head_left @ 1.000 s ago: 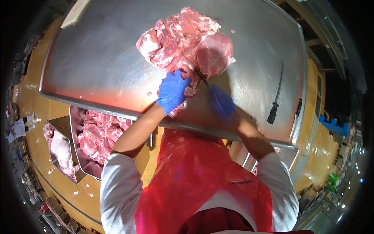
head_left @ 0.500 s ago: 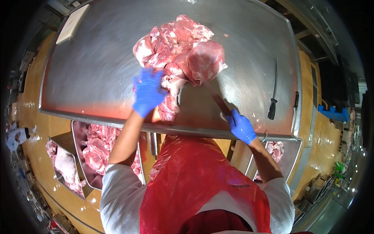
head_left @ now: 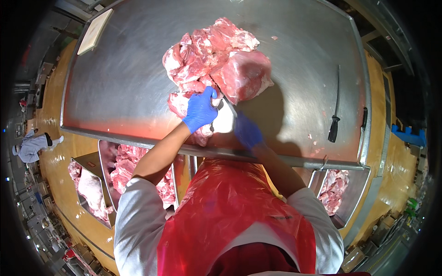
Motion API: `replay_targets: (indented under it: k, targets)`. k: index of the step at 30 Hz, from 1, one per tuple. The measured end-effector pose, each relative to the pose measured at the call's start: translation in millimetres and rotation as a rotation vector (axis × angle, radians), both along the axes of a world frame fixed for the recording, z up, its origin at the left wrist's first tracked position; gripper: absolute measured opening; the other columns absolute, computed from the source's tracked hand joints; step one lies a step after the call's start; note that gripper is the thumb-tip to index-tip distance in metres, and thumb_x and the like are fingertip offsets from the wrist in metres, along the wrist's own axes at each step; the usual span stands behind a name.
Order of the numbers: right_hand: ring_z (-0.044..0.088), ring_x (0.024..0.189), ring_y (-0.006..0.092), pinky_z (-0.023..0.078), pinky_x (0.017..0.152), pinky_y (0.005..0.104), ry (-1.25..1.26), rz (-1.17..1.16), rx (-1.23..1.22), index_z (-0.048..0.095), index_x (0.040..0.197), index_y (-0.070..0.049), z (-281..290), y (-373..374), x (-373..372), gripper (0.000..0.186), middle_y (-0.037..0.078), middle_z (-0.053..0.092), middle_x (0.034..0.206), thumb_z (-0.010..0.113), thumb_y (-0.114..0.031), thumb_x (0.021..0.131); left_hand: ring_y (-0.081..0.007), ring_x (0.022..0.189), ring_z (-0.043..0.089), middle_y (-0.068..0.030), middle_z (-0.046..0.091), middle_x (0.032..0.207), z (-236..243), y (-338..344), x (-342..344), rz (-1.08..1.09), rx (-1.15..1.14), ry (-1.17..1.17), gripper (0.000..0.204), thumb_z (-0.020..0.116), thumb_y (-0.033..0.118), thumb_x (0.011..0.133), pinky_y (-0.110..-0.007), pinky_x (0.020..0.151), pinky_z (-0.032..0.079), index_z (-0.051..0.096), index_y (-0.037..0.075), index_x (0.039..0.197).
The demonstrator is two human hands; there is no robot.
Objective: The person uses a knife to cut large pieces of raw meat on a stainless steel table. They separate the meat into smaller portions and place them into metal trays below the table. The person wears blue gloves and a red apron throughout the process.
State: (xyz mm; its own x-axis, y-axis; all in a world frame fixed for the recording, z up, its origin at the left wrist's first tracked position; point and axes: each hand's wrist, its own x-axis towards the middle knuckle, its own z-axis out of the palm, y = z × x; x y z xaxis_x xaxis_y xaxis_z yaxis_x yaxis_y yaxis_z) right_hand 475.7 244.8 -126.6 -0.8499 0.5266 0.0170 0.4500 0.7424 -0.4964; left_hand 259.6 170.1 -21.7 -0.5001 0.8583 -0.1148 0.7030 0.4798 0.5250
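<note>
A large heap of raw meat (head_left: pixel 207 50) lies on the steel table. A thick, smooth lump of meat (head_left: pixel 244 76) forms its right side. My left hand (head_left: pixel 201 110), in a blue glove, is closed on a smaller cut of meat (head_left: pixel 178 103) at the near edge of the heap. My right hand (head_left: pixel 248 131), also gloved and smeared by motion, grips a knife. Its blade (head_left: pixel 229 105) points away from me, with the tip close to my left hand and the meat. The knife's handle is hidden in the glove.
On the table's right side lie a sharpening steel (head_left: pixel 336 108) and a black-handled knife (head_left: pixel 363 124). A white board (head_left: pixel 95 31) rests at the far left. Meat-filled metal tubs (head_left: pixel 107 161) (head_left: pixel 354 193) stand below the near edge. Another person (head_left: pixel 33 147) is at far left.
My left hand has moved right and closed on the meat. My right hand has swung left with the knife, bringing the blade to the near side of the heap.
</note>
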Motion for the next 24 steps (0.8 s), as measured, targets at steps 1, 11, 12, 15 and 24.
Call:
replay_targets:
  k: [1, 11, 12, 15, 24]
  targets:
    - [0.067, 0.076, 0.0392, 0.053, 0.069, 0.0495, -0.080, -0.014, -0.089, 0.056, 0.117, -0.002, -0.8, 6.4, -9.2, 0.028, 0.023, 0.066, 0.088, 0.049, -0.021, 0.097, -0.0261, 0.073, 0.061, -0.0090, 0.059, 0.072, 2.2, 1.6, -5.5, 0.029, 0.133, -0.067, 0.034, 0.073, 0.010, 0.072, -0.040, 0.069, 0.047, 0.051, 0.012, 0.098]
    - [0.063, 0.093, 0.0485, 0.051, 0.074, 0.0512, -0.088, -0.315, -0.628, 0.054, 0.106, -0.002, 129.6, -7.6, 97.2, 0.023, 0.029, 0.067, 0.094, 0.057, -0.021, 0.096, -0.0091, 0.075, 0.046, 0.0028, 0.048, 0.089, 8.0, 20.8, -33.6, 0.075, 0.481, -0.982, 0.038, 0.056, -0.009, 0.068, -0.026, 0.064, 0.043, 0.053, 0.011, 0.100]
    - [0.063, 0.093, 0.0487, 0.051, 0.074, 0.0510, -0.081, -0.356, -0.617, 0.054, 0.106, -0.002, 131.3, -10.7, 101.0, 0.023, 0.029, 0.067, 0.094, 0.056, -0.023, 0.097, -0.0089, 0.075, 0.046, 0.0026, 0.048, 0.088, -5.5, 24.6, -28.8, 0.079, 0.476, -1.083, 0.040, 0.056, -0.010, 0.068, -0.025, 0.063, 0.042, 0.052, 0.011, 0.101]
    - [0.063, 0.089, 0.0490, 0.051, 0.072, 0.0514, -0.102, -0.575, -0.546, 0.053, 0.108, -0.002, 146.2, -21.4, 60.7, 0.024, 0.029, 0.066, 0.092, 0.055, -0.024, 0.098, -0.0086, 0.077, 0.046, 0.0012, 0.048, 0.089, -36.5, 23.3, -18.8, -0.005, 0.430, -1.061, 0.040, 0.056, -0.012, 0.070, -0.024, 0.063, 0.042, 0.051, 0.009, 0.103]
    - [0.063, 0.076, 0.0484, 0.050, 0.066, 0.0559, 0.127, -0.488, -0.180, 0.051, 0.105, 0.001, 57.5, 33.6, -65.5, 0.020, 0.029, 0.063, 0.086, 0.049, -0.018, 0.097, -0.0083, 0.083, 0.046, -0.0002, 0.047, 0.094, -26.5, 23.5, -18.7, -0.214, 0.386, -0.906, 0.043, 0.064, -0.001, 0.071, -0.025, 0.069, 0.043, 0.048, 0.009, 0.110]
